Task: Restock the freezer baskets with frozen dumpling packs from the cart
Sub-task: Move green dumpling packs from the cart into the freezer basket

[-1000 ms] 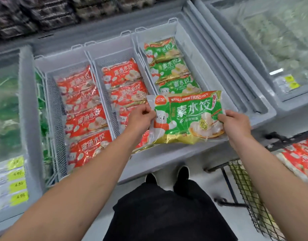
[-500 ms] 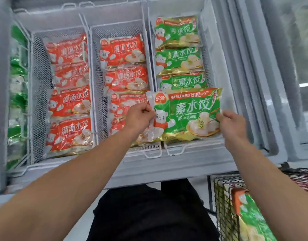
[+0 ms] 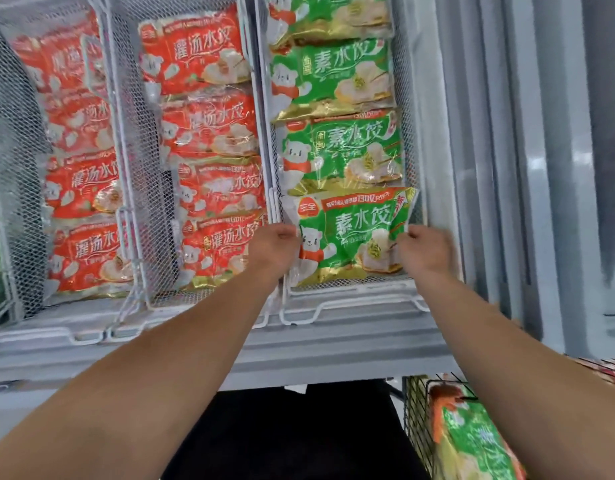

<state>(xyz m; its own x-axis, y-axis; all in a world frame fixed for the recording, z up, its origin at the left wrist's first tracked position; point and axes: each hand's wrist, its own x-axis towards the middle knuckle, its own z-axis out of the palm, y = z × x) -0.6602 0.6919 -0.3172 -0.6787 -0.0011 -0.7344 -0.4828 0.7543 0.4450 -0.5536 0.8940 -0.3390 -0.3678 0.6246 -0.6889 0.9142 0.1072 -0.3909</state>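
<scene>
Grey chest freezer (image 3: 351, 337) fills the view, three white wire-mesh baskets side by side. Both hands hold a green plastic dumpling pack (image 3: 351, 237) low in the near end of the right basket (image 3: 354, 287), long axis running left to right: left hand (image 3: 273, 249) pinches its left edge, right hand (image 3: 425, 251) its right, fingers clenched on the film. Farther green packs (image 3: 340, 150) overlap its far edge; red packs (image 3: 212, 188) fill the middle and left baskets. Black wire cart (image 3: 417, 427) with more packs sits near right.
</scene>
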